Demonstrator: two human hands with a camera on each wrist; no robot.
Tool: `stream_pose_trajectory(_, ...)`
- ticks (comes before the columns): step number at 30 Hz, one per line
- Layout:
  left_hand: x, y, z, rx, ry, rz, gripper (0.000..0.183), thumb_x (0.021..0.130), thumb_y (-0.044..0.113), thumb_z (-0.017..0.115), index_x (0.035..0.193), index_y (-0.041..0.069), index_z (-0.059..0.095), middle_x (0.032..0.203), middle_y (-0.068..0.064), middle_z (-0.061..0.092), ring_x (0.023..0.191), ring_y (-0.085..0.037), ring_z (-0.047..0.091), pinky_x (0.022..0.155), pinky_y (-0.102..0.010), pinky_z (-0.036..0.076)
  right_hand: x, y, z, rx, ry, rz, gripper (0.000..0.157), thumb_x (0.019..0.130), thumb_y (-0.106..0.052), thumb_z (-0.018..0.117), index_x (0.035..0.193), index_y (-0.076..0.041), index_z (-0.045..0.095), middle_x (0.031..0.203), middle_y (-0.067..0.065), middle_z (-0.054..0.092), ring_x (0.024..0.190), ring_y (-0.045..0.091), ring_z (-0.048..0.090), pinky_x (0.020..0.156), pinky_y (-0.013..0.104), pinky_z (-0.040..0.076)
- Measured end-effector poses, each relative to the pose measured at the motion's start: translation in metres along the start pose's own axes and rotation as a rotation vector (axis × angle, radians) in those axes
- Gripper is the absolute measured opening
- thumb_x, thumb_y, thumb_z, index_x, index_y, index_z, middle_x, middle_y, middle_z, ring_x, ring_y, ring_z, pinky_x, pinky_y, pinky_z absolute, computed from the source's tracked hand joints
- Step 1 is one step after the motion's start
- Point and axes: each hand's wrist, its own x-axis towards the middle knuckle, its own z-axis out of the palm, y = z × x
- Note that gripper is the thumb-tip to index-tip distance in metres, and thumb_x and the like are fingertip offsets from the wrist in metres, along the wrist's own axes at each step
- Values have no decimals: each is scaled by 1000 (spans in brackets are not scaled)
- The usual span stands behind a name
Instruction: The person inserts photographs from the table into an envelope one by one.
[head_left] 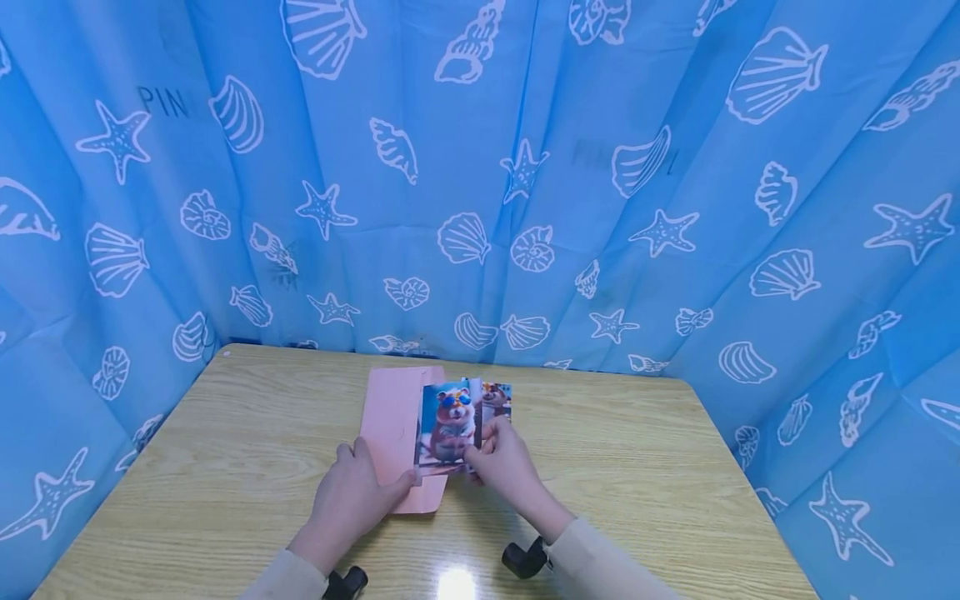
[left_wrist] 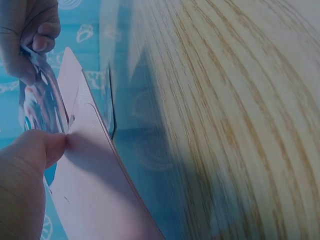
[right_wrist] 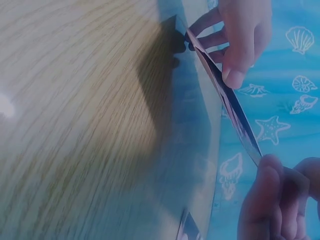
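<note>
My left hand [head_left: 348,493] grips a pink envelope [head_left: 390,427], its thumb along the envelope's right edge at the lower corner of a glossy picture card [head_left: 450,417]. The card shows a furry animal in blue sunglasses and overlaps the envelope's right side. With thumb and fingers my right hand [head_left: 508,467] pinches the card's right edge. In the left wrist view the card [left_wrist: 42,100] bends slightly between the two hands, beside the envelope [left_wrist: 95,170]. The right wrist view shows envelope and card nearly edge-on, raised over their shadow.
Another picture card [head_left: 498,400] shows behind the right hand; a card [right_wrist: 190,227] lies on the table in the right wrist view. The wooden table [head_left: 637,467] ends at a blue shell-patterned curtain [head_left: 480,192]. Black wrist devices [head_left: 525,558] sit below both hands.
</note>
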Motion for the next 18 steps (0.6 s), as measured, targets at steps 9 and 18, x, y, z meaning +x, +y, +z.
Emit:
stream_pose_trajectory(9, -2, 1, 0, 16, 15, 15, 114, 73, 76, 60, 132, -20, 39, 107, -31, 51, 78, -32, 59, 69, -47, 53, -3, -5, 8, 25, -63, 1, 28, 90, -11, 68, 97, -1, 43, 67, 8, 52, 63, 37, 68, 55, 40, 55)
stream_pose_trajectory(18, -2, 1, -2, 16, 48, 50, 110, 75, 71, 64, 130, -21, 39, 103, -31, 51, 77, -33, 60, 65, -46, 53, -4, -5, 11, -23, -109, 28, 32, 88, -19, 72, 99, -5, 45, 65, 9, 59, 61, 35, 67, 55, 45, 54)
